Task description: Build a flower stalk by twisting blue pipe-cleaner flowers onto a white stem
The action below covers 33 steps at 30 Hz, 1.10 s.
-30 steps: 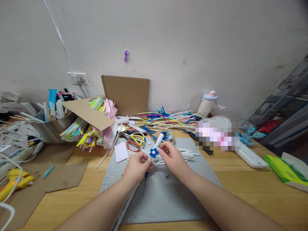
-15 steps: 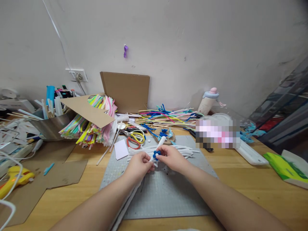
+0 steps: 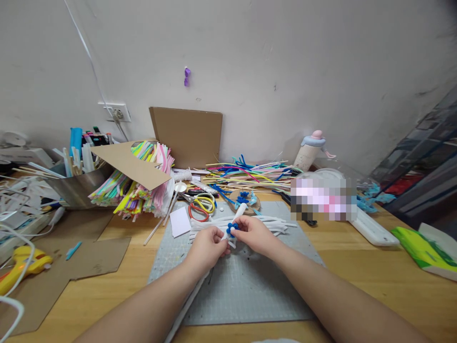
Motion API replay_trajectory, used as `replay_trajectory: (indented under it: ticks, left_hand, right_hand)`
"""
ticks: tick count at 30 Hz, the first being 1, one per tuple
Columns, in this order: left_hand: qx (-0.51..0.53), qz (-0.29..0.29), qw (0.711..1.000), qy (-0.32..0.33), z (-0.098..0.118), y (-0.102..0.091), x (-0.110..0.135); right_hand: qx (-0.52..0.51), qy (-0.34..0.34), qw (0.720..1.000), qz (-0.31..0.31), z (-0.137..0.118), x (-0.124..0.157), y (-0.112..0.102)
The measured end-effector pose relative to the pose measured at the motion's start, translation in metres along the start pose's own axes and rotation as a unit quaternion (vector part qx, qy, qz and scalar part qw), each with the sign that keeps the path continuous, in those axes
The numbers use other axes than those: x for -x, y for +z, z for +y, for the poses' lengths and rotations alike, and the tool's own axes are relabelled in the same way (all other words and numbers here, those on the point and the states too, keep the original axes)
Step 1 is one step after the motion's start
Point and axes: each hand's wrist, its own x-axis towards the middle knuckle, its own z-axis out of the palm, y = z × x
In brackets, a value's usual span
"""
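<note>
A small blue pipe-cleaner flower (image 3: 232, 227) with a white centre sits between my hands above the grey cutting mat (image 3: 257, 290). My right hand (image 3: 257, 236) is closed, its thumb and fingers pinching the flower from the right. From the left, my left hand (image 3: 209, 244) pinches a white pipe-cleaner piece (image 3: 224, 237) beside the petals; its fingertips partly hide it. A thicker white stick-like piece (image 3: 240, 209) points up and away behind the flower. White pipe cleaners (image 3: 274, 223) lie across the mat behind my hands.
Behind lie scissors (image 3: 203, 206), white cards (image 3: 180, 222) and a cardboard disc (image 3: 255, 205) bearing blue pieces. Coloured pipe cleaners (image 3: 246, 175) line the wall. A yellow glue gun (image 3: 28, 267) lies left, bundled pipe cleaners (image 3: 143, 190) nearer. A bottle (image 3: 310, 151) stands right.
My hands stay almost in place, still pinching the blue flower and white piece. Only a slight shift shows at the fingertips and the white ends below the flower.
</note>
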Motion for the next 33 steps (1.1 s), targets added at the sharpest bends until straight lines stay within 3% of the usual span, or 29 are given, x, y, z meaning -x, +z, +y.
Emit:
replay_trajectory:
  ticks: [5,9,14,18,22,33]
  left_hand:
    - [0.019,-0.005,1.000,-0.018,0.005,0.000,0.001]
    - [0.011,-0.007,1.000,-0.028,0.008,-0.001,0.002]
    - [-0.062,0.006,0.998,0.030,0.002,-0.005,0.002]
    - [-0.143,0.028,0.986,0.080,-0.003,-0.009,0.001]
    - [-0.196,0.043,0.973,0.113,-0.003,-0.011,0.001]
    - [-0.147,0.021,0.986,0.077,-0.003,-0.008,0.002]
  right_hand:
    - [0.003,-0.007,1.000,-0.023,-0.002,0.000,-0.003]
    - [0.117,-0.044,0.992,-0.028,-0.011,0.005,-0.008]
    - [0.240,-0.132,0.961,-0.038,-0.023,0.012,-0.012]
    - [0.264,-0.168,0.947,-0.069,-0.026,0.012,-0.012]
    - [0.283,-0.179,0.941,-0.056,-0.025,0.012,-0.011]
    - [0.358,-0.202,0.911,-0.020,-0.027,0.015,-0.003]
